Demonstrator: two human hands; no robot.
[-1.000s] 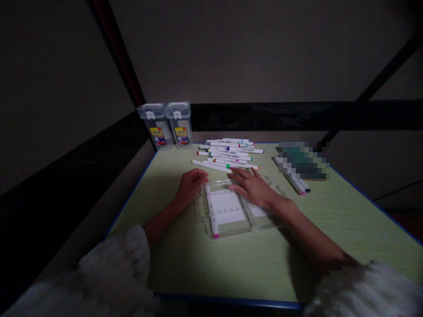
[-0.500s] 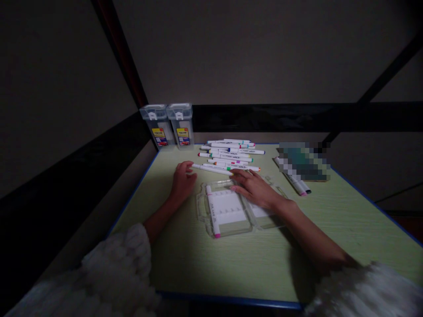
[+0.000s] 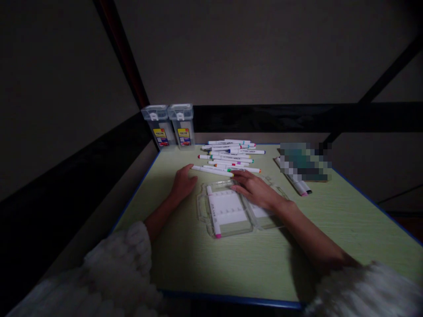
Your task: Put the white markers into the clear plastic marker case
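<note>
A clear plastic case (image 3: pixel 231 224) lies open on the pale green table (image 3: pixel 238 264), with one pink-tipped marker (image 3: pixel 213 211) lying along its left side. My right hand (image 3: pixel 256 190) rests flat on the case's far part, fingers stretched out. My left hand (image 3: pixel 183 181) lies on the table left of the case, its fingertips touching the near end of a white marker (image 3: pixel 211 170). Behind both hands lies a loose pile of white markers (image 3: pixel 231 154) with coloured caps.
Two upright clear marker boxes (image 3: pixel 170 125) with yellow labels stand at the table's far left corner. A blurred dark green object (image 3: pixel 304 160) lies at the far right, with two markers (image 3: pixel 297 184) beside it. A dark rail runs behind the table.
My left hand has moved from the case's left edge out and away, to the end of the nearest marker. My right hand has stayed on the case.
</note>
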